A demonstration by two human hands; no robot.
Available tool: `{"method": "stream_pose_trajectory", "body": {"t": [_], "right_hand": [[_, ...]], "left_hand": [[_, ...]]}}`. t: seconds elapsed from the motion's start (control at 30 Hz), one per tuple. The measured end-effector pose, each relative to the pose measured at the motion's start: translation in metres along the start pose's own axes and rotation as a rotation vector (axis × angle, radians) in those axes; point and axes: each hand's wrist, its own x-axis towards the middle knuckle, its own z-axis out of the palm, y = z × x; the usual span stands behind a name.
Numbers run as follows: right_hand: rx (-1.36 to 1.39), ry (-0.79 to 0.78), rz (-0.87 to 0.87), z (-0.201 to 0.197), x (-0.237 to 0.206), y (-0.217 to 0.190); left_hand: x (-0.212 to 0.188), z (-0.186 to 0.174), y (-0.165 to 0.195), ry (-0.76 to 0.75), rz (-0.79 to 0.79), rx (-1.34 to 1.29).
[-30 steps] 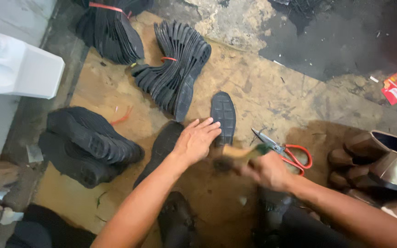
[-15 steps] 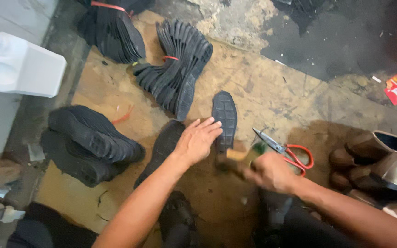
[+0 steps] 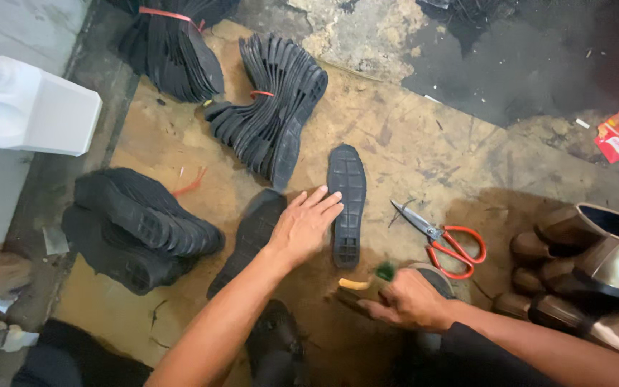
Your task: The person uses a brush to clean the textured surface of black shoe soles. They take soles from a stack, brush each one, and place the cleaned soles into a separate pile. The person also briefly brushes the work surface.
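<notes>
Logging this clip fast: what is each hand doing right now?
Left hand: open, fingers spread flat, fingertips on the black shoe sole.
Right hand: closed around a brush with a pale handle.

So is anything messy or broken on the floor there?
Yes. The cardboard mat under the soles is stained and worn, and the concrete floor above it is cracked and patchy. A loose red band lies beside the pile of black soles. The red-handled scissors lie open.
</notes>
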Motion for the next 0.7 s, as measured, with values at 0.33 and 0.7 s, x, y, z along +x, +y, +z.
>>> {"method": "stream_pose_trajectory", "body": {"t": [0.33, 0.7], "right_hand": [[0.358, 0.017, -0.005, 0.006, -0.020, -0.002], [0.262, -0.068, 0.123, 0.025, -0.023, 0.015]], "left_hand": [[0.006, -0.059, 0.072, 0.174, 0.119, -0.038], [-0.009, -0.196, 0.103, 0.758, -0.365, -1.146]]}}
